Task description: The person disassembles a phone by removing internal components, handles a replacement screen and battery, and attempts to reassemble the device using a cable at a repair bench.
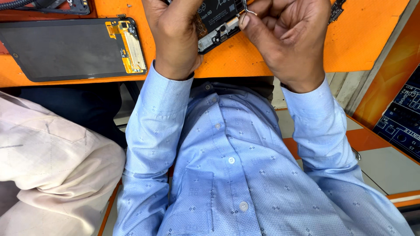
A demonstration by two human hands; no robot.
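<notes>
Head view: the left hand (pixel 175 32) was curled around the opened phone (pixel 217 19) at the orange bench's (pixel 245 57) near edge. The right hand (pixel 286 37) pinched a thin metal tool (pixel 247 8) over its board. A firm grip and light, shallow tool pressure appeared advisable. A detached screen panel (pixel 65 50) lay left.

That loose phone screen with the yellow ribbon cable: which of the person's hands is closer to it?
Left. The left hand grips the opened phone just beside the detached screen on the orange table; the right hand, pinching a thin metal tool, is farther away across the phone.
</notes>
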